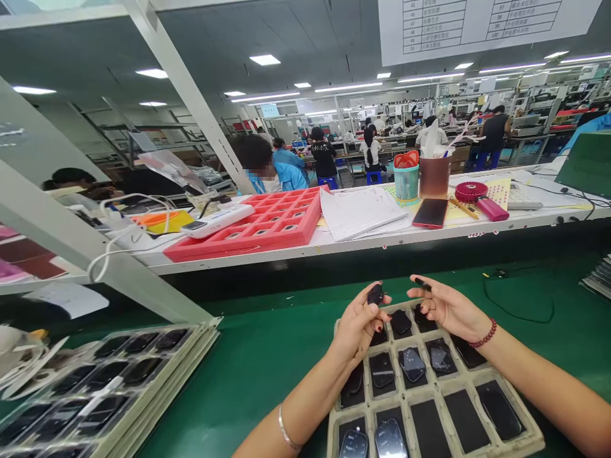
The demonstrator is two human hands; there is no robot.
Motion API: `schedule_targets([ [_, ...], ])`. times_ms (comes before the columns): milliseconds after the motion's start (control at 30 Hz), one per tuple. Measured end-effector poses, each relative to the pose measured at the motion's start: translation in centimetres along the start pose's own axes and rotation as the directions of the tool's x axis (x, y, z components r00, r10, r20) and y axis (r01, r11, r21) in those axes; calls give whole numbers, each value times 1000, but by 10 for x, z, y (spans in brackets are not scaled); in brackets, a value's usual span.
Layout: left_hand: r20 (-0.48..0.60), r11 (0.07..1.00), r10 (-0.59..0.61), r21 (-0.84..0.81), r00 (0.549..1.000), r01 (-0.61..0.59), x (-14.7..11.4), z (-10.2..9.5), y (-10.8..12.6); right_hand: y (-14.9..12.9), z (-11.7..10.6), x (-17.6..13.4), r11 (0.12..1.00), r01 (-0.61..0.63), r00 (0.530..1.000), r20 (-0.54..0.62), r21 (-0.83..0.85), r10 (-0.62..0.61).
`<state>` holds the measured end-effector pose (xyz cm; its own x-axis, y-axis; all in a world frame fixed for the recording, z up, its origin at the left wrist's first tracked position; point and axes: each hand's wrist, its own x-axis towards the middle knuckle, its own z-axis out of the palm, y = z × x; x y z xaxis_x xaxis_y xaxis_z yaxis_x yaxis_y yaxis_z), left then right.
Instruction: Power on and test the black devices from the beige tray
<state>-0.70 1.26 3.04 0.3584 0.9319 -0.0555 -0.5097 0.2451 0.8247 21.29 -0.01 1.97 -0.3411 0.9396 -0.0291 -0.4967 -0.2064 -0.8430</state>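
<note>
My left hand (356, 331) is raised over the far left corner of the tray, its thumb and fingers closed on a small dark watch body (375, 294). To its right, my right hand (449, 308) hovers over the tray's far edge with bent fingers. A thin black piece (422, 284) shows between those fingers; its kind I cannot make out. Below both hands lies a pale compartment tray (401, 397) with black-lined pockets. Several pockets hold dark watch bodies with glossy screens (412, 364); two in the near row show only the lining.
On the left of the green bench (229, 381), stacked trays (172, 375) hold more dark glossy pieces. A white shelf (286, 254) crosses ahead, bearing a red foam tray (281, 219), papers (363, 213), a phone (430, 213) and cups (407, 181). A thin black cable (520, 318) lies at right.
</note>
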Motion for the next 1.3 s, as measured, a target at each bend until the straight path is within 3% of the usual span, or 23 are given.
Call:
schedule_targets([
  [167,6,943,-194,-274,981,188,8,-8,5,-4,-5,2,984,-121,993,33,129,118],
  [300,47,919,-234,-315,971,237,10,-10,5,-4,-8,1,982,-124,992,14,141,123],
  [400,41,955,-199,-216,979,203,9,-9,2,-2,-8,0,994,-79,997,15,70,78],
  [500,23,991,-134,12,991,133,6,-6,-5,1,-3,-2,997,-50,997,56,-53,53],
  [600,38,971,-72,229,997,61,1,-2,-11,5,5,-3,983,-13,998,60,-186,25],
  [733,84,923,-9,383,996,-24,-4,1,-15,10,12,-4,925,77,997,43,-371,-66],
  [867,113,901,-6,432,994,-43,-5,-1,-16,13,14,-4,830,128,990,26,-542,-136],
  [1300,123,882,-13,468,992,-47,-4,-3,-17,12,17,-10,691,208,978,125,-692,-169],
])
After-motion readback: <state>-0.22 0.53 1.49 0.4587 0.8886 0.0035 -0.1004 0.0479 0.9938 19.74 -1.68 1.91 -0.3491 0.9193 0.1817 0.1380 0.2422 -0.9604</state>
